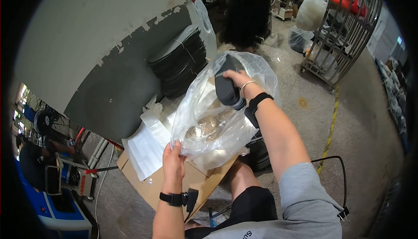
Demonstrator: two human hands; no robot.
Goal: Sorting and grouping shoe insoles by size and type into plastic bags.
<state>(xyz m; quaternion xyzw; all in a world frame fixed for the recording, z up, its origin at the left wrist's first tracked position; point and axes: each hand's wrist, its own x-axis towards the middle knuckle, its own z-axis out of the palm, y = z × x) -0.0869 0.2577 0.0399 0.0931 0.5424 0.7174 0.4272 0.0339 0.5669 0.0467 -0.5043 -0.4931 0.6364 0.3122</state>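
My right hand (pixel 244 83) is closed around a stack of dark grey, rounded flat pieces (pixel 226 92) that look like insoles. The stack is tilted at the mouth of a clear plastic bag (pixel 185 123). Between thumb and fingers, my left hand (pixel 173 163) pinches the bag's near left edge. Brownish round shapes show through the plastic at the bottom, too unclear to name. Beneath the bag is a brown cardboard box (pixel 137 189), with white paper sheets (pixel 146 150) on its left part.
Tied stacks of dark curved sheets (pixel 180 65) lean by the grey wall (pixel 122 82). A person in a black skirt (pixel 246 19) stands beyond the bag. At the right is a metal cage cart (pixel 342 34) with bags. Blue equipment (pixel 65 208) stands lower left.
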